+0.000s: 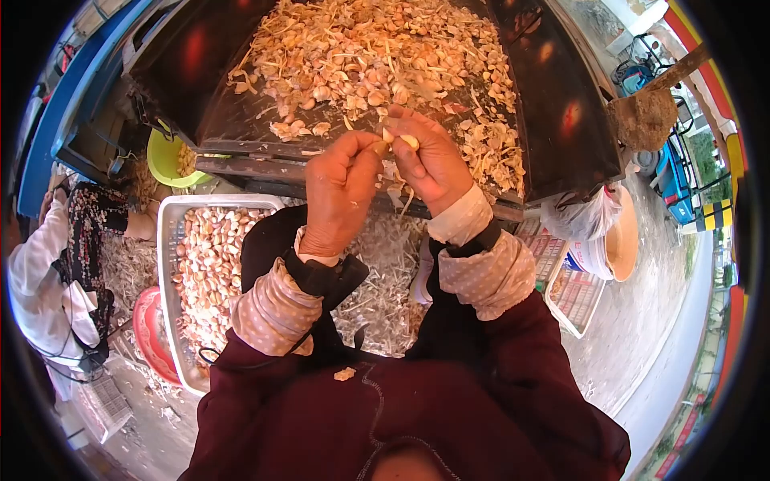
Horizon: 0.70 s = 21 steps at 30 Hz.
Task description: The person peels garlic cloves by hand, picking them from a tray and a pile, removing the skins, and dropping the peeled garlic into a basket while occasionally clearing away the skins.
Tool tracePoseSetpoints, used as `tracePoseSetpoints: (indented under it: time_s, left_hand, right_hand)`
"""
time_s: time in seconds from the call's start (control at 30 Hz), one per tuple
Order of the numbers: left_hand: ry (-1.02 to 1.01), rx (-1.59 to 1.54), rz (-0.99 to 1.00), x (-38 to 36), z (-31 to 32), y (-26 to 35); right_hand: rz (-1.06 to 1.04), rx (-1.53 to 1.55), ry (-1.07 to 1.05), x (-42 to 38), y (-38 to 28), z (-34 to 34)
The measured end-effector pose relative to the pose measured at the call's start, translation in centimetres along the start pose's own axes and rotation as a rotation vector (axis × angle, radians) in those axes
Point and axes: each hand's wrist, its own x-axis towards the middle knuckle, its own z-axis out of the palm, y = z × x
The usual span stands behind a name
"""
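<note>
In front of me, over the near edge of the dark tray, my two hands meet at the fingertips. My left hand (pixel 341 192) is closed in a pinch on a small garlic clove (pixel 388 136), which the right fingertips also touch. A second pale, peeled-looking clove (pixel 410 142) rests against the fingers of my right hand (pixel 437 160), which is curled closed around it. Behind the hands, a heap of garlic cloves and loose skins (pixel 377 60) covers much of the tray (pixel 241 120).
At my left stands a white crate (pixel 167 264) of cloves, near a green basin (pixel 164 160) and a red basin (pixel 151 337). Another person's sleeve (pixel 36 264) shows farther left. To the right are a bucket (pixel 622 232) and a crate (pixel 577 301). Skins (pixel 377 313) litter the floor.
</note>
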Motion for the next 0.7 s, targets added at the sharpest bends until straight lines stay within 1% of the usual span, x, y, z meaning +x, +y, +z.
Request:
tracePoseSetpoints:
  time_s: [0.03, 0.07, 0.1, 0.13, 0.17, 0.2, 0.23, 0.27, 0.3, 0.37, 0.43, 0.5, 0.6, 0.63, 0.7]
  left_hand:
    - [-0.003, -0.132, -0.062, -0.1, 0.2, 0.3]
    - [-0.007, -0.262, -0.124, -0.1, 0.4, 0.5]
    - [-0.015, -0.261, -0.123, 0.1, 0.3, 0.5]
    - [-0.023, -0.33, -0.21, 0.2, 0.2, 0.5]
    - [-0.032, -0.401, -0.3, 0.2, 0.1, 0.5]
    - [-0.048, -0.406, -0.302, 0.3, 0.0, 0.3]
    - [-0.033, -0.477, -0.331, 0.5, -0.1, -0.1]
    - [-0.022, -0.549, -0.362, 0.8, -0.3, -0.6]
    - [-0.05, -0.559, -0.369, 0.9, -0.7, -1.4]
    - [-0.024, -0.706, -0.43, 1.1, -0.9, -3.1]
    - [-0.019, -0.734, -0.528, 1.2, -1.0, -3.1]
    - [0.004, -0.731, -0.544, 1.2, -0.8, -3.3]
    - [-0.054, -0.793, -0.592, 1.3, -0.6, -3.6]
    - [-0.037, -0.778, -0.595, 1.2, -0.4, -3.1]
    - [-0.007, -0.758, -0.591, 1.3, -0.1, -3.0]
  right_hand:
    - [-0.007, 0.003, 0.004, -0.2, 0.1, -0.3]
    - [0.019, 0.098, 0.001, -0.3, 0.2, -0.5]
    - [0.045, 0.194, -0.002, -0.5, 0.2, -0.4]
    - [0.038, 0.197, 0.002, -0.7, -0.1, -0.4]
    - [0.002, 0.163, -0.023, -1.0, -0.5, -0.4]
    - [-0.036, 0.127, -0.046, -1.4, -1.3, -0.3]
    - [-0.055, 0.124, -0.035, -2.1, -2.4, -0.3]
    - [-0.107, 0.036, -0.045, -3.1, -4.0, -0.4]
    - [-0.159, -0.053, -0.047, -4.4, -5.7, -0.6]
    - [-0.315, -0.216, 0.101, -7.9, -9.7, -1.7]
    - [-0.443, -0.349, 0.183, -12.1, -13.0, -4.8]
    - [-0.53, -0.587, 0.422, -16.4, -15.1, -8.3]
    - [-0.536, -0.768, 0.761, -23.1, -16.2, -14.7]
    - [-0.535, -0.815, 0.872, -25.2, -16.3, -16.8]
    - [-0.523, -0.88, 0.962, -29.1, -15.7, -21.0]
